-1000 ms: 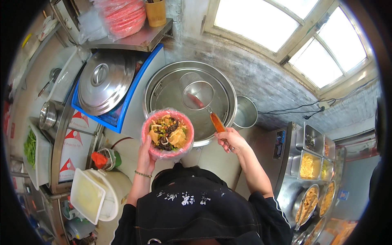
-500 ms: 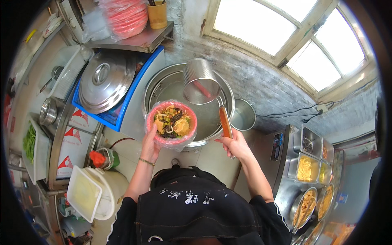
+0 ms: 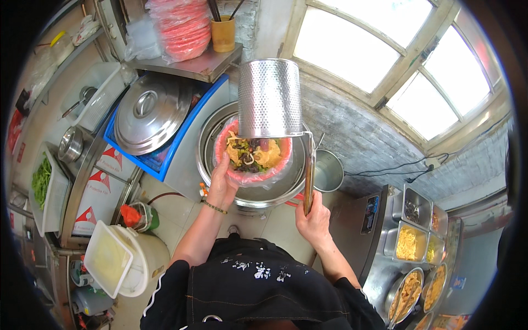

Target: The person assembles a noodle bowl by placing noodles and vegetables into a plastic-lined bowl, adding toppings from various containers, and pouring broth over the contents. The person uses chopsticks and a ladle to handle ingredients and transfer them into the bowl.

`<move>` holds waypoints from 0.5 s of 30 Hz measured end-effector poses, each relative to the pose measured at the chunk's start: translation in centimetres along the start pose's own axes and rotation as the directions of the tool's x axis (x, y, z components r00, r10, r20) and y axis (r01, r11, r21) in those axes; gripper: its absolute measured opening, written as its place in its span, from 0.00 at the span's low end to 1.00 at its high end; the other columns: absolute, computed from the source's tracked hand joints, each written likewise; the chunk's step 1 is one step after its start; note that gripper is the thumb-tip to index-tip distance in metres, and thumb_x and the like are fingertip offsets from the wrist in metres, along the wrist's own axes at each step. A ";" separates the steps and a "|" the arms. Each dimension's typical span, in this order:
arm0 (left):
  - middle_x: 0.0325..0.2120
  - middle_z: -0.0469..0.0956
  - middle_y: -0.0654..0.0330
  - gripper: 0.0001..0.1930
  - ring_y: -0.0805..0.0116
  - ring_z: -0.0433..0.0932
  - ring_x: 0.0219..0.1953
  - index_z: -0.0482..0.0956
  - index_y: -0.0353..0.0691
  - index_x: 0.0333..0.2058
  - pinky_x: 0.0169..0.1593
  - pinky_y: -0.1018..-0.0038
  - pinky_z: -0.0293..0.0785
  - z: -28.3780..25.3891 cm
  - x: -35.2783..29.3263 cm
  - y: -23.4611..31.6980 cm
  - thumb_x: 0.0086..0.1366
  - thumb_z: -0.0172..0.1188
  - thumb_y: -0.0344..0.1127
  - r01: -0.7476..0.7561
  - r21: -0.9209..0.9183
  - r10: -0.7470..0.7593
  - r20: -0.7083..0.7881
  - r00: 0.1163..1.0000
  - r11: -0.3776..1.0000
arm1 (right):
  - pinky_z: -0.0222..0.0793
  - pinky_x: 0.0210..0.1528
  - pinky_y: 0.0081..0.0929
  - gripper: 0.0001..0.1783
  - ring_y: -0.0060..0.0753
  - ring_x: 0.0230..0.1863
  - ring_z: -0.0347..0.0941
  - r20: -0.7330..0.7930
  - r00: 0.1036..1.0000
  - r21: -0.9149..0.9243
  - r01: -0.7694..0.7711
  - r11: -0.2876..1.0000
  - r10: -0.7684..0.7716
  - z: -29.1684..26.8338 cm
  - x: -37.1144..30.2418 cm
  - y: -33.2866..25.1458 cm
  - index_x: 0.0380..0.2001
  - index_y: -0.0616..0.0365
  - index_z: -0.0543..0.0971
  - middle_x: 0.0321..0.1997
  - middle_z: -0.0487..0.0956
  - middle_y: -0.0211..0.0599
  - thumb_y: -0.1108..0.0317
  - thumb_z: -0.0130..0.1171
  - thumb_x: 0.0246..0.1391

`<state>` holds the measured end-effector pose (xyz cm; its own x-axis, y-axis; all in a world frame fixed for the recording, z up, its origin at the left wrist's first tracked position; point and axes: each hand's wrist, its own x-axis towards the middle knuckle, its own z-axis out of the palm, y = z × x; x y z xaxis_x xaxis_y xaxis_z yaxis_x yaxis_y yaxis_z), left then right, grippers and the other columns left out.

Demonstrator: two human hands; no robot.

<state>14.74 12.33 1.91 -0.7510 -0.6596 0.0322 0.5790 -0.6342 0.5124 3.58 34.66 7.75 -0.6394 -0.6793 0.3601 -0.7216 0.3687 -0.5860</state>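
Note:
A pink bowl point(image 3: 253, 179) lined with clear plastic rests in my left hand point(image 3: 223, 184), thumb at its rim. Inside it lie greens, dark strips and yellowish folded pieces point(image 3: 269, 158). My right hand point(image 3: 314, 220) is wrapped round the wooden handle of a perforated metal strainer basket point(image 3: 269, 99). This basket is upturned over the bowl's far side, its mouth facing down. A reddish, sausage-like piece point(image 3: 264, 144) shows just below the mouth; whether it touches the food I cannot tell. Below the bowl stands a large steel pot point(image 3: 258, 202) with cloudy liquid.
Beside the pot, a metal bucket point(image 3: 328, 171) stands at the right. Food trays point(image 3: 408, 242) and bowls line the right counter. A steel lid point(image 3: 148, 113) covers a blue-edged box at left. Stacked pink bowls point(image 3: 179, 30) sit on a shelf above. A white tub point(image 3: 146, 258) is lower left.
The strainer has come up toward me and tipped mouth-down over the bowl; the reddish piece inside has slid to its mouth. The bowl has moved slightly right and away, under the strainer.

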 end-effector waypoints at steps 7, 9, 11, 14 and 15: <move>0.59 0.69 0.54 0.28 0.60 0.69 0.60 0.62 0.34 0.62 0.62 0.62 0.67 1.6 -2.2 -0.3 0.73 0.47 0.49 -0.025 0.026 0.024 0.017 1.000 0.999 | 0.71 0.28 0.42 0.13 0.57 0.24 0.75 -0.068 0.994 0.064 0.086 0.994 -0.082 -1.4 1.7 0.1 0.41 0.62 0.69 0.22 0.75 0.49 0.74 0.57 0.52; 0.59 0.69 0.54 0.28 0.60 0.69 0.60 0.62 0.34 0.62 0.62 0.62 0.66 2.0 -2.7 -0.2 0.73 0.47 0.49 -0.028 0.042 0.027 0.020 0.999 0.999 | 0.71 0.28 0.42 0.13 0.57 0.24 0.75 -0.068 0.994 0.093 0.094 0.991 -0.088 -1.7 2.1 0.2 0.41 0.62 0.70 0.21 0.75 0.49 0.74 0.56 0.52; 0.59 0.69 0.54 0.29 0.60 0.69 0.60 0.62 0.34 0.62 0.62 0.62 0.66 2.5 -3.3 -0.3 0.73 0.48 0.49 -0.029 0.040 0.028 0.023 0.999 0.999 | 0.71 0.28 0.44 0.14 0.57 0.24 0.76 -0.048 0.993 0.074 0.108 0.991 -0.105 -1.9 2.1 0.6 0.43 0.62 0.69 0.21 0.76 0.50 0.73 0.56 0.52; 0.60 0.68 0.53 0.29 0.60 0.68 0.60 0.61 0.33 0.62 0.63 0.62 0.65 3.1 -3.9 -0.6 0.73 0.49 0.50 -0.053 0.050 0.053 0.001 0.999 0.997 | 0.72 0.28 0.44 0.14 0.57 0.26 0.77 -0.008 0.993 0.046 0.117 0.992 -0.116 -2.0 1.8 1.3 0.43 0.62 0.69 0.22 0.77 0.50 0.73 0.56 0.53; 0.60 0.68 0.53 0.29 0.60 0.68 0.61 0.61 0.33 0.63 0.63 0.62 0.65 3.1 -4.1 -0.8 0.72 0.49 0.50 -0.061 0.052 0.061 -0.006 0.998 0.997 | 0.72 0.28 0.44 0.14 0.56 0.26 0.77 0.004 0.993 0.040 0.122 0.992 -0.122 -2.0 1.7 1.5 0.43 0.62 0.69 0.23 0.77 0.50 0.73 0.56 0.53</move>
<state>16.37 16.76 4.00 -0.7121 -0.6997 0.0586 0.6065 -0.5710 0.5533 0.89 35.38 8.92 -0.5454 -0.7218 0.4260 -0.7830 0.2576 -0.5661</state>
